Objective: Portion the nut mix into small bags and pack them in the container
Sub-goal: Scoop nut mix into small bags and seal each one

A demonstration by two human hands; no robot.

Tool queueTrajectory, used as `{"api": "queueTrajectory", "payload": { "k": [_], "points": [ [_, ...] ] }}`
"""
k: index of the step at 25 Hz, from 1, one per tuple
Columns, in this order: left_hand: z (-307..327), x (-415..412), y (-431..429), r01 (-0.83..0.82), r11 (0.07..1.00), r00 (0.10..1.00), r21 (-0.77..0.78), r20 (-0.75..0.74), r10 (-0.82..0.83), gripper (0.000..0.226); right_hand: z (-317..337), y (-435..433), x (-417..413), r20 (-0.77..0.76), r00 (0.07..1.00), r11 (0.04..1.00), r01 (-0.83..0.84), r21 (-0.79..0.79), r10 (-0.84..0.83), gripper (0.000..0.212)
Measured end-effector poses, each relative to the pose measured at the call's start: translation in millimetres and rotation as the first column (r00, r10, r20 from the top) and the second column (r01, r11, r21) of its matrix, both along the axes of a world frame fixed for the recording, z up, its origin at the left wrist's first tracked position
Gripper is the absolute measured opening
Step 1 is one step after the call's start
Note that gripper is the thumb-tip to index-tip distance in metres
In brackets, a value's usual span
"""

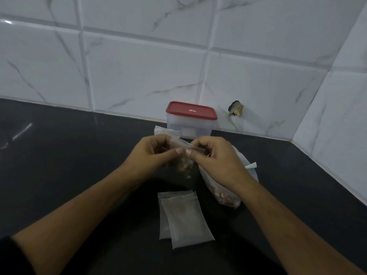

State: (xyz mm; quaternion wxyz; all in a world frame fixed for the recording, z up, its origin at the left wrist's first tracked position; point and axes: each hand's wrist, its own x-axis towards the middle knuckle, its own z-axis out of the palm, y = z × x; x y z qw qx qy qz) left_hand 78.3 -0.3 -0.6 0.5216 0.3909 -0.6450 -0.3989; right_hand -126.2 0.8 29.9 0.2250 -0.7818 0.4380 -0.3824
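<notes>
Head view only. Both hands were raised over the dark surface (79, 165), close together, thumbs almost touching

- Left hand (153, 153): fingers (176, 151) curled, pinching the top edge of the small bag (184, 165)
- Right hand (214, 157): fingers (190, 152) curled likewise, pinching the same edge just beside the left thumb
- The bag's mouth ran left to right between the two pinches. Its body hung straight down below the fingers, clear of the surface, with a small heap of nuts in the bottom
- Judged step: pressing the mouth closed along its length. Whether the seal was complete could not be told
- Container (188, 126): directly beyond the hands, against the tiled wall, upright, red lid (191, 111) on. It sat about midway between the hands, a shade nearer the right one
- So the coming move would go forward and away from the body, and the lid looked likely to need lifting first, which means one hand letting go of the bag
- Large bag of nut mix (224, 197): lay on the surface under the right forearm, long axis running away from the person
- Two empty bags (184, 217): flat and overlapping on the surface, below the hands on the near side
- Another clear bag (158, 132) showed behind the left hand, touching or just beside the container; contents unclear
</notes>
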Motion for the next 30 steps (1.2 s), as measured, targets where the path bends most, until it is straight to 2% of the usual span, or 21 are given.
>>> {"api": "queueTrajectory", "payload": {
  "k": [1,4,6,11,16,17,18,20,22,25,30],
  "points": [
    [-0.8,1.8,-1.7,-0.023,1.0,1.0,-0.004,-0.01,0.023,0.017,-0.4,1.0,0.2,-0.001,1.0,1.0,-0.016,0.024,0.016,0.004],
    [1.9,5.8,-1.8,-0.089,0.996,0.988,-0.008,-0.129,0.088,0.015,-1.4,2.7,-1.7,-0.065,0.997,0.992,-0.04,0.12,0.048,0.033],
    [4.4,5.5,-1.3,-0.116,0.993,0.974,-0.001,-0.197,0.114,0.015,-2.1,4.1,-0.9,-0.084,0.995,0.988,-0.04,0.149,0.053,0.042],
    [7.8,3.0,-0.5,-0.121,0.992,0.955,0.026,-0.269,0.124,0.009,-2.3,2.4,1.5,-0.029,1.0,0.997,-0.01,0.076,0.012,0.045],
    [9.2,0.6,2.6,-0.086,0.996,0.934,0.039,-0.345,0.094,0.02,-4.2,5.2,6.1,-0.161,0.987,0.998,-0.007,0.063,0.017,0.042],
    [8.7,0.9,2.7,-0.087,0.995,0.931,0.041,-0.352,0.096,0.02,-3.8,5.8,5.8,-0.148,0.989,0.997,-0.009,0.072,0.02,0.044],
    [8.2,1.4,3.0,-0.086,0.996,0.932,0.039,-0.35,0.094,0.02,-3.2,5.2,4.8,-0.089,0.996,0.995,-0.013,0.095,0.021,0.047],
    [6.3,0.8,2.5,-0.071,0.997,0.943,0.029,-0.325,0.076,0.018,-1.0,3.8,3.4,0.13,0.992,0.989,-0.024,0.145,0.005,0.044],
    [4.2,-2.5,2.5,-0.057,0.998,0.954,0.028,-0.294,0.063,0.018,1.6,2.8,3.6,0.316,0.949,0.988,-0.031,0.152,-0.019,0.026],
    [4.0,-5.4,2.4,-0.053,0.999,0.962,0.004,-0.268,0.053,0.017,3.4,5.1,3.4,0.403,0.915,0.988,-0.04,0.148,-0.023,0.005],
    [5.6,-4.5,2.8,-0.035,0.999,0.959,0.007,-0.281,0.036,0.009,4.1,5.5,2.8,0.48,0.877,0.988,-0.06,0.14,-0.015,0.006]
  ]
}}
